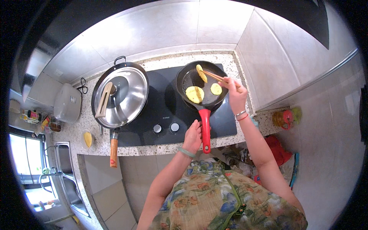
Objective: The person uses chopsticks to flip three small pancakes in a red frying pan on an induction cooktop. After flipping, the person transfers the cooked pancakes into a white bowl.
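A black frying pan [188, 79] with a red handle [206, 132] sits on the right side of the black cooktop. My left hand [193, 137] is at the left side of that handle, its fingers curled against it and partly hidden. Wooden chopsticks [213, 75] are pinched in my right hand [234, 90] above the pan's right side. Their tips hold a yellow egg-like patty [201, 73], tilted up on edge. Lower in the pan lie a larger yellow patty [194, 94] with a brown streak and a small round one [216, 89].
A wok with a shiny steel lid [130, 96] stands on the left of the cooktop [159, 111]; its wooden handle [114, 151] juts past the counter edge. A small bowl [87, 139] with something yellow sits left of it. Farther left is a sink [65, 161]. A tiled wall rises close on the right.
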`<state>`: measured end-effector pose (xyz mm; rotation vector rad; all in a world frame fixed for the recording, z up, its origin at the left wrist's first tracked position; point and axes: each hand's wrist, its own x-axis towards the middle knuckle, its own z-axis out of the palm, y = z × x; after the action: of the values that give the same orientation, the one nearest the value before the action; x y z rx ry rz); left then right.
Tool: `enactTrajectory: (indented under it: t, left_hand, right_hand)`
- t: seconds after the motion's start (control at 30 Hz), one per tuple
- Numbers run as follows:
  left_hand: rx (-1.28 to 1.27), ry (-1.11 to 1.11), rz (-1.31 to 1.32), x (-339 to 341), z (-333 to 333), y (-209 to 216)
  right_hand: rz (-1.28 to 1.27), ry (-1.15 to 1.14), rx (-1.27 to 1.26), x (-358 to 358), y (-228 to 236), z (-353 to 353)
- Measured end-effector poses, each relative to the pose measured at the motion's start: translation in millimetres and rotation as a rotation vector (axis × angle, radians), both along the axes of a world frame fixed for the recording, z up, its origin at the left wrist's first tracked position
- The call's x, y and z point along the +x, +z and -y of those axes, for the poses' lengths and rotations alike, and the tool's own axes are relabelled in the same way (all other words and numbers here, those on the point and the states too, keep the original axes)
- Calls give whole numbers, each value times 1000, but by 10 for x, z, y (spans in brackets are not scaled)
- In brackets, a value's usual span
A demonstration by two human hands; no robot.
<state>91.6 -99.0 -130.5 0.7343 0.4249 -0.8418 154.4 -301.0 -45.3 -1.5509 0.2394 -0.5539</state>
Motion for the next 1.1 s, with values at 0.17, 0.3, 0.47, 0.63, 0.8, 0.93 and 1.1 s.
enactTrajectory:
  t: [0.17,0.3,0.47,0.63,0.8,0.93,1.1]
  left_hand:
    - [-17,-8,15,-15,17,-1]
    - [2,-16,16,-18,-6,-35]
    - [-5,-8,5,-32,-11,-102]
    - [1,-7,-3,-50,-4,-34]
    - [-20,37,-13,-52,13,-7]
    - [-27,27,-25,-45,24,55]
    - [-17,-3,-6,-32,-20,-51]
  right_hand:
    - [-46,-126,524,50,-184,411]
    - [-66,-185,560,-38,-421,535]
    - [-109,-175,533,-58,-459,522]
    - [-58,-149,87,-137,-354,353]
    - [64,-17,-568,-180,-253,35]
    - [107,28,-845,-196,-437,-25]
    - [112,22,-843,-227,-457,-64]
